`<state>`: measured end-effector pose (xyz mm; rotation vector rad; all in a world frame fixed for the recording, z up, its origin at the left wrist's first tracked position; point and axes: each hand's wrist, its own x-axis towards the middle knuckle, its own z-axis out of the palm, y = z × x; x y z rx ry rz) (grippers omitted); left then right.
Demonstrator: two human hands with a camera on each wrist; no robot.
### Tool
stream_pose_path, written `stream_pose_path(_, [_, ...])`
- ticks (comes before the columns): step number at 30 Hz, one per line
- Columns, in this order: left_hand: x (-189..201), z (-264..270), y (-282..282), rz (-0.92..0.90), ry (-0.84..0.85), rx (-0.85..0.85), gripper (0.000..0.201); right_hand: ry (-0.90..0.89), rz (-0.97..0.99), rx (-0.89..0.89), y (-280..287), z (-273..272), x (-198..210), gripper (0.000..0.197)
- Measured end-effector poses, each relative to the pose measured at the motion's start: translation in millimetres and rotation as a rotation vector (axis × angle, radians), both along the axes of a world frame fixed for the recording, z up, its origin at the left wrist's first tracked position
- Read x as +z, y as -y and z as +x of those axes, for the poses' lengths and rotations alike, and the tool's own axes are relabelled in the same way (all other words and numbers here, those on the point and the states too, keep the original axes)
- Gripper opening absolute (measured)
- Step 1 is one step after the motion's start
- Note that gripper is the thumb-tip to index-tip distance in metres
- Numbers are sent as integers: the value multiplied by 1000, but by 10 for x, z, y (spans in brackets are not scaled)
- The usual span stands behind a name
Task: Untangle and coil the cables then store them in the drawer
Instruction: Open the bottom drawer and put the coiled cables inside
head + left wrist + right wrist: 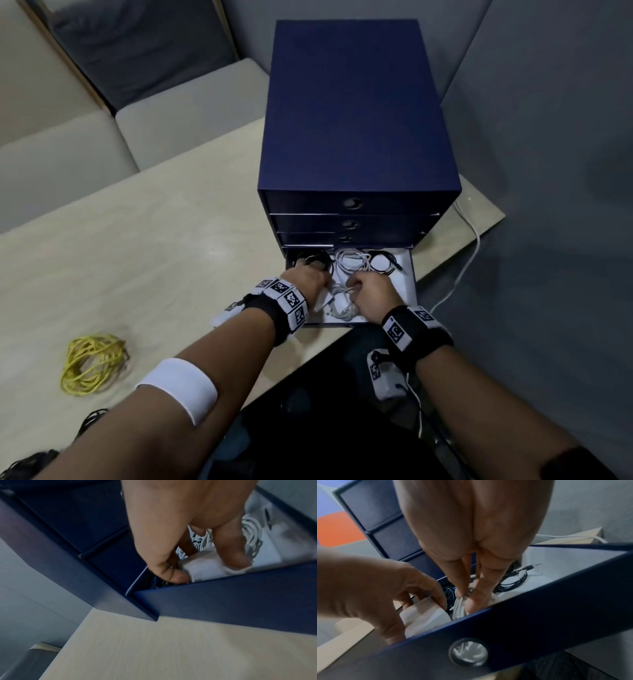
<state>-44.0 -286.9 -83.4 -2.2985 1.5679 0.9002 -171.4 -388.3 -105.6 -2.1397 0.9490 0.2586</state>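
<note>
The bottom drawer [413, 274] of a dark blue drawer unit [356, 120] stands pulled out, and both hands are inside it. My left hand [306, 278] grips a white adapter block [208, 566] between thumb and fingers near the drawer's front left. My right hand [467, 599] pinches a bundle of white cable [458, 610] just behind the drawer's front wall [539, 615]. Further back lie a black coil [315, 259], a white coil [349, 263] and a black cable with a jack plug [513, 580].
A coiled yellow cable [91, 363] lies on the pale table [154, 246] to the left. Black cables [30, 460] sit at the table's near left corner. A white cord [469, 253] hangs off the table's right edge. The three upper drawers are closed.
</note>
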Motion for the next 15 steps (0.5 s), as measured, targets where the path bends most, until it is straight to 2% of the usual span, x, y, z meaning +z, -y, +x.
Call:
stream_pose_path(4, [8,19,28,-24,-67,62,35,-55,-49,124,1,94,-5,27])
stream_pose_path(8, [36,61,21,-104,-147,128,45,-145,-70,197,65,82,13,26])
stream_pose_path(11, [10,38,16,-125,-136,192,41,-174,-75,234,79,102,51,24])
stream_pose_path(15, [27,16,-9,-82,-121,231,34,-178,-97,297,-44,157,33,33])
